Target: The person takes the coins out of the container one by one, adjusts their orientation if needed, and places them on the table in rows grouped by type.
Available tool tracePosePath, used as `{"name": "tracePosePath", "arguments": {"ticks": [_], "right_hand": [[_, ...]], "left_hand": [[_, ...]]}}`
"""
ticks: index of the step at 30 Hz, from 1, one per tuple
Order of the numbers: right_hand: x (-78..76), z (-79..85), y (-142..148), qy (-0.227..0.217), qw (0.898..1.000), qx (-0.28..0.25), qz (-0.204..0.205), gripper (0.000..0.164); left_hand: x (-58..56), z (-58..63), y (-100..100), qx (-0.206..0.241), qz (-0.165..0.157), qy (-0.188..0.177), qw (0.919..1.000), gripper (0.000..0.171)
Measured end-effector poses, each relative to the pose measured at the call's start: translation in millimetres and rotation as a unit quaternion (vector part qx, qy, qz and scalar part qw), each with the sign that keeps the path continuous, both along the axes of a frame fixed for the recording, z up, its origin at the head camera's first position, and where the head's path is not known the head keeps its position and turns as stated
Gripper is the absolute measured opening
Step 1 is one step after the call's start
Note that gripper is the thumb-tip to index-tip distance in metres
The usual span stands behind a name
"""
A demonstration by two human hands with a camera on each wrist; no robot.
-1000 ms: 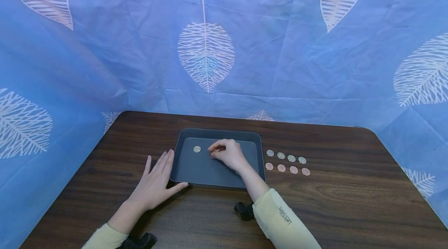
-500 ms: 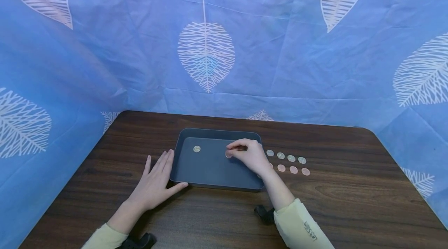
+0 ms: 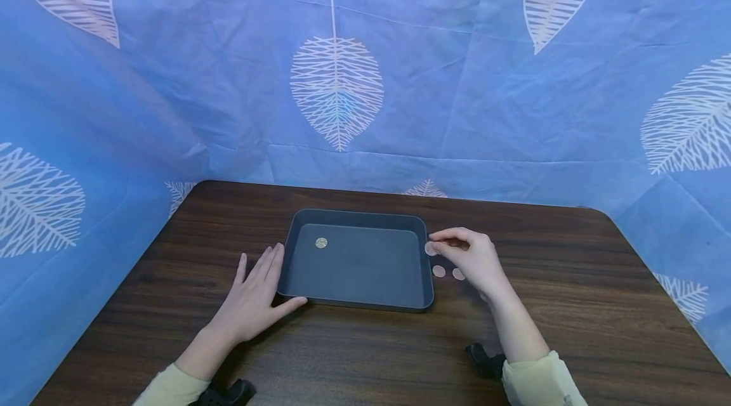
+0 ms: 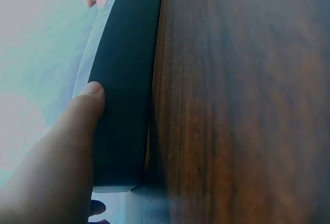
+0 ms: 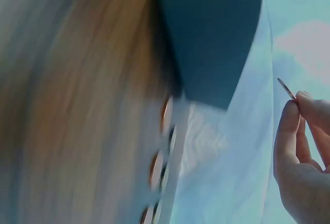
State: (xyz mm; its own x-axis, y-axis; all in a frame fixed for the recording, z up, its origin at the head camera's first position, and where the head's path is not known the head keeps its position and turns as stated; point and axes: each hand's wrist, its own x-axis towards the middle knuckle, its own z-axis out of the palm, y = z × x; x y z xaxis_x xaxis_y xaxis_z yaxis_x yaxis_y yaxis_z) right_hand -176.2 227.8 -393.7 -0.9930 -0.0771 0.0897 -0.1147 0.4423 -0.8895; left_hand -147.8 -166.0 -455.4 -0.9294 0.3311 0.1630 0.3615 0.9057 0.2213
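Observation:
My left hand (image 3: 251, 298) lies with straight, spread fingers along the left side of the dark grey tray (image 3: 360, 276). Its thumb (image 4: 85, 110) touches the front wall in the left wrist view. Just past the tray's right rim, my right hand (image 3: 474, 260) pinches a copper-coloured coin (image 5: 285, 88) between thumb and fingertips, held up on edge. Inside the tray, a gold-toned coin (image 3: 322, 243) lies flat toward the back left. Beneath the right hand, pinkish copper coins (image 3: 438, 271) lie on the table; the hand hides other coins from the head view.
A dark brown wooden table (image 3: 342, 355) bears everything. In the right wrist view, coins (image 5: 155, 170) stand out in two rows beside the tray's corner. Blue cloth (image 3: 422, 95) with white leaf prints hangs behind and at both sides.
My right hand has carried the pinched coin rightward, from the middle of the tray out past its right rim, and now covers several table coins. The left hand has stayed put.

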Motion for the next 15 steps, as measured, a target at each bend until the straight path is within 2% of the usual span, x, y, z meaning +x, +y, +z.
{"name": "tracePosePath", "arguments": {"ticks": [9,15], "right_hand": [[17.0,-0.3,59.9,0.006,0.996,0.078,-0.049,0.036],[25.2,-2.7,85.5,0.003,0.992,0.108,-0.071,0.037]], "left_hand": [[0.2,0.5,0.9,-0.003,0.0,0.002,1.0,0.108],[0.7,0.9,0.5,-0.002,-0.001,-0.002,1.0,0.108]]}}
